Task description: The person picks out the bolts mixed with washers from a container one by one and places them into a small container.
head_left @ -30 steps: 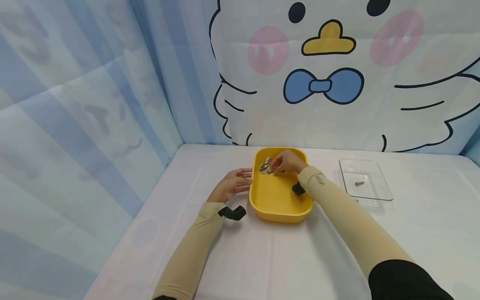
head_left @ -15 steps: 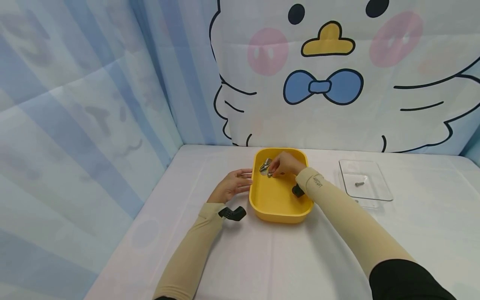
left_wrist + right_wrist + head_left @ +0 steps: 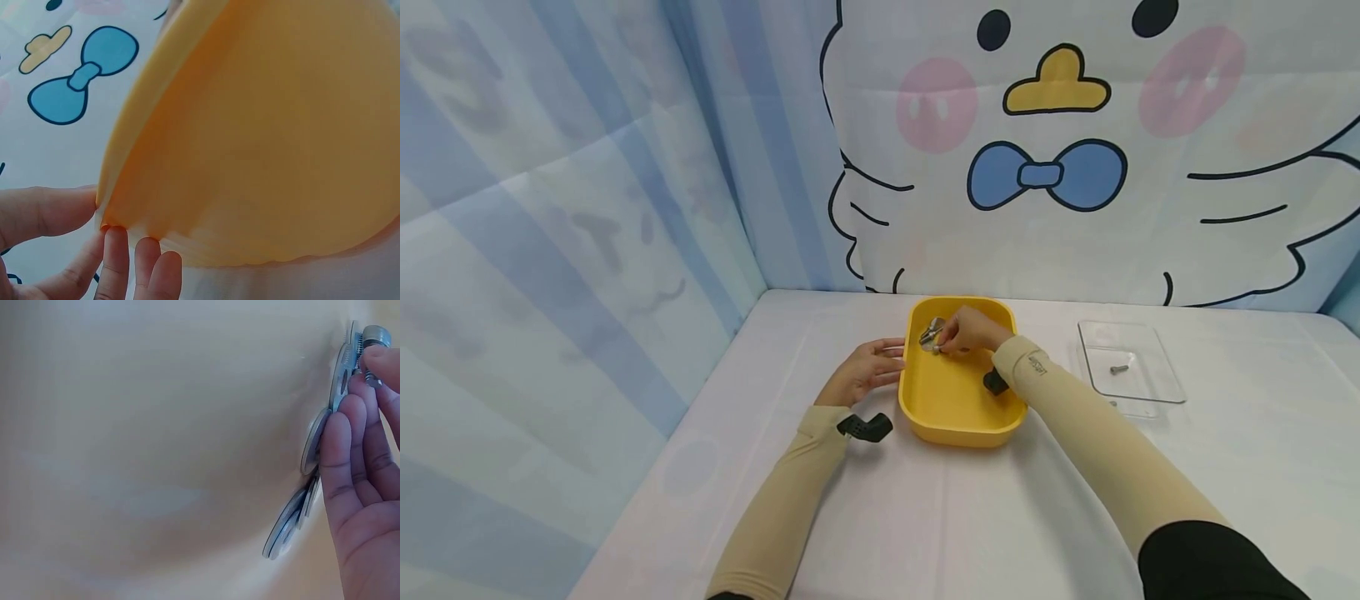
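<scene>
My right hand (image 3: 972,328) reaches into the far part of a yellow tray (image 3: 957,404). Between thumb and fingers it pinches a small metal bolt (image 3: 377,335) with a round head and a threaded shank, seen close up in the right wrist view. Several flat metal washers (image 3: 315,442) lie just beside and below those fingers on the tray floor. My left hand (image 3: 862,372) rests against the tray's left side, fingers extended. In the left wrist view its thumb (image 3: 50,215) meets the rim while the fingertips touch the outer wall.
To the right of the tray stands a clear plastic box (image 3: 1157,379) with a small screw (image 3: 1119,368) in it. A white cloth covers the table (image 3: 880,517). Behind it hangs a curtain with a cartoon bird, and a blue striped one is at the left.
My right hand has shifted slightly left and toward me inside the tray, the bolt in its fingers. The left hand stays in the same place.
</scene>
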A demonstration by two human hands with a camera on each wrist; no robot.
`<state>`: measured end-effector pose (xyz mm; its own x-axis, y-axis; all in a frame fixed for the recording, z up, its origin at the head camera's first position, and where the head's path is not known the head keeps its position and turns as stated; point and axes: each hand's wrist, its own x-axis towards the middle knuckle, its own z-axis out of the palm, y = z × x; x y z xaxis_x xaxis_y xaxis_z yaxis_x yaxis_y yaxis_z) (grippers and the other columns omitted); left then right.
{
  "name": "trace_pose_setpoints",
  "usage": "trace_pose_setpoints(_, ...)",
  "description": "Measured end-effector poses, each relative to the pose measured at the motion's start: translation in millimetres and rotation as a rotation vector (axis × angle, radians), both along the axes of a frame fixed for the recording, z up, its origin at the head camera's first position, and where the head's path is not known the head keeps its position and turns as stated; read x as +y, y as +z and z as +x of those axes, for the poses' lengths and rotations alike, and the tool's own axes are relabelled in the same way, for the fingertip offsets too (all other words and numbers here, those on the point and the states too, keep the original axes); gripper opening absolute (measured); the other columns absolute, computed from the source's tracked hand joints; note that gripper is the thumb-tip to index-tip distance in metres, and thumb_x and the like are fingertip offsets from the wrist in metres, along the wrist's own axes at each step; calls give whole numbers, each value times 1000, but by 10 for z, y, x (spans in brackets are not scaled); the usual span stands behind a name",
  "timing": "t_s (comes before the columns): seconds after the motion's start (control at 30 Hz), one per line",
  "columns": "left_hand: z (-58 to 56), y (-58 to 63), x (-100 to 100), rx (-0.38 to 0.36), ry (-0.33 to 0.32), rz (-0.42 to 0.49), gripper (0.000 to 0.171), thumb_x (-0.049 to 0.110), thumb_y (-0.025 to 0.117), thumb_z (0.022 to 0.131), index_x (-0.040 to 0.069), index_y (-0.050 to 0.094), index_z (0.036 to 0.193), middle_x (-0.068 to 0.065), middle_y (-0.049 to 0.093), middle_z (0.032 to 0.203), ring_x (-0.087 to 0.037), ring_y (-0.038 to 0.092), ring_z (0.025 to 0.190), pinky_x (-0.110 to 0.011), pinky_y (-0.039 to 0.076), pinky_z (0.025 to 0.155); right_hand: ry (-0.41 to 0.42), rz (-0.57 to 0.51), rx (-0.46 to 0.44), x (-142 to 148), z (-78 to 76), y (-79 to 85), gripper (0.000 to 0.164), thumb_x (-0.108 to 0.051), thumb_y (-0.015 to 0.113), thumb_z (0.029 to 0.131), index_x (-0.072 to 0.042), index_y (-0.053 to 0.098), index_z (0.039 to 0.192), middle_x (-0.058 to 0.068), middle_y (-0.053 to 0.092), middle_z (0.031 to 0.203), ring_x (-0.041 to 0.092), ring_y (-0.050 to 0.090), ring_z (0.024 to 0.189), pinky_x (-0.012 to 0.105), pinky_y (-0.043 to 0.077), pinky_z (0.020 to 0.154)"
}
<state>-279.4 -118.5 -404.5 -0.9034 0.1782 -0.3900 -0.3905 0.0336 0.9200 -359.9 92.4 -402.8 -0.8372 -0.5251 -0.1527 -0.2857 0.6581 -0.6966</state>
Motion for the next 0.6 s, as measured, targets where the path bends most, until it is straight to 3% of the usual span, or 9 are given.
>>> trace_pose_setpoints(0.37, -3, 19, 2, -11, 7, -4, 52, -2, 60, 87, 8, 47, 136, -10, 49, 140, -27, 55, 121, -37, 48, 102, -53, -49, -4, -15, 46, 55, 11, -6, 68, 83, 3, 71, 89, 13, 68, 77, 14, 49, 55, 23, 46, 54)
trace_pose_setpoints(0.6, -12, 7, 6, -16, 12, -10, 51, 0, 61, 87, 9, 48, 136, -10, 50, 139, -27, 56, 121, -36, 48, 101, -113, -106, -5, 29, 36, 79, 17, -11, 68, 86, -1, 72, 99, 15, 70, 102, 19, 61, 77, 27, 56, 67)
